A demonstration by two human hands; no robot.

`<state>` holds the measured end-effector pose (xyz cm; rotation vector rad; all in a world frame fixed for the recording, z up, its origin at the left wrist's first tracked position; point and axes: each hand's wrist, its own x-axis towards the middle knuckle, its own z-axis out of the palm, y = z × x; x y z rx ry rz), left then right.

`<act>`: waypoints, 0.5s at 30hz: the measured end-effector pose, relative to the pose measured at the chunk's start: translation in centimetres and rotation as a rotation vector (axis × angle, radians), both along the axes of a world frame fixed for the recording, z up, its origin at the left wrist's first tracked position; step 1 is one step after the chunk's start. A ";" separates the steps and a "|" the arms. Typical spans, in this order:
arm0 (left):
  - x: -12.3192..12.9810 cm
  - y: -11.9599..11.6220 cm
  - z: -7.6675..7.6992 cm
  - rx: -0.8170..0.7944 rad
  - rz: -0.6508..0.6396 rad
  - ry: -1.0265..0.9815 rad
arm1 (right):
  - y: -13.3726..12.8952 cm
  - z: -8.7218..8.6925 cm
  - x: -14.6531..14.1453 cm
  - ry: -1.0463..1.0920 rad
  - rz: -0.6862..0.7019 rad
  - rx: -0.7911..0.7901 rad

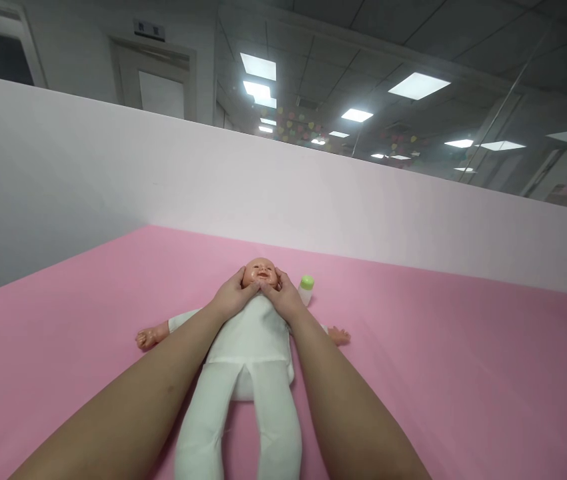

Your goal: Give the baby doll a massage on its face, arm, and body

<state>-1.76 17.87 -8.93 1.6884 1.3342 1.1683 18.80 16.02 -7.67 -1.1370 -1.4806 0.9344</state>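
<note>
A baby doll in a white cloth suit lies on its back on the pink surface, head pointing away from me, arms spread. My left hand cups the left side of the doll's head, thumb at its chin. My right hand cups the other side, thumb also at the chin. Both hands touch the head from below the jaw. A small bottle with a green cap stands just right of my right hand.
A pale wall panel rises behind the pink surface. Above it a glass partition shows ceiling lights and a door. The pink surface spreads wide on both sides of the doll.
</note>
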 end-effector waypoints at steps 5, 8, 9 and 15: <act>0.0 -0.2 0.2 -0.003 0.010 0.042 | 0.3 -0.5 -0.6 0.050 -0.006 -0.004; -0.1 0.1 -0.2 0.006 -0.012 0.014 | 0.0 -0.1 -0.5 0.097 0.034 -0.013; -0.1 0.2 -0.4 0.009 -0.019 0.002 | -0.1 0.1 -0.5 0.102 0.047 -0.008; -0.3 1.1 -1.4 -0.005 -0.024 -0.117 | -0.5 0.8 0.4 0.109 0.120 0.033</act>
